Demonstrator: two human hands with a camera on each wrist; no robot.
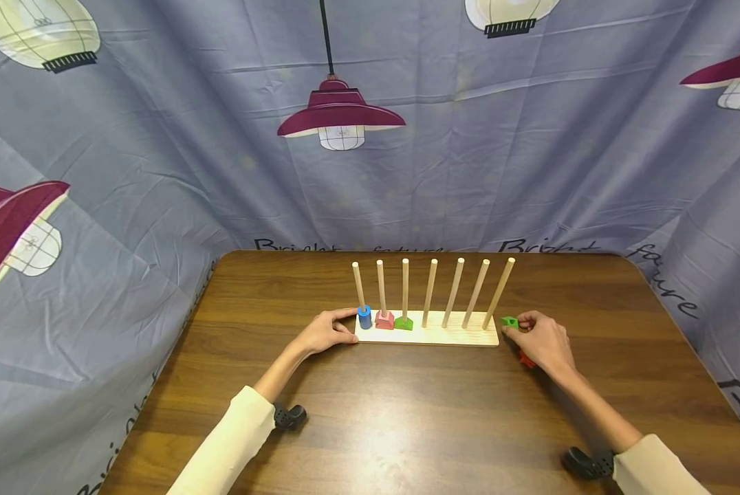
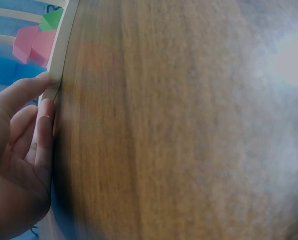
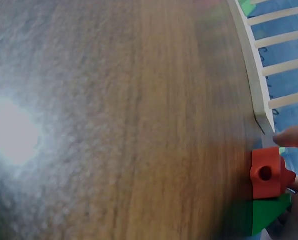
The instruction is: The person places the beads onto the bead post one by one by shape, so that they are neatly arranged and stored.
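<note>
A pale wooden board with upright pegs (image 1: 434, 335) lies across the table. My left hand (image 1: 325, 333) grips its left end, thumb and fingers at the two corners. On the pegs nearest that hand sit a blue cylinder (image 1: 364, 318), a pink block (image 1: 384, 320) and a green block (image 1: 404, 323). Just past the board's right end, my right hand (image 1: 545, 344) pinches another green block (image 1: 509, 322) between thumb and fingers. Under that hand are a red block (image 3: 265, 186) with a hole through it and a dark green block (image 3: 267, 216), both partly hidden.
The wooden tabletop (image 1: 419, 412) reflects a bright light. Behind it hangs a grey-blue curtain (image 1: 432, 185) printed with lamps and lettering. Dark wrist straps (image 1: 289, 416) circle both forearms near the cream sleeves (image 1: 234, 440).
</note>
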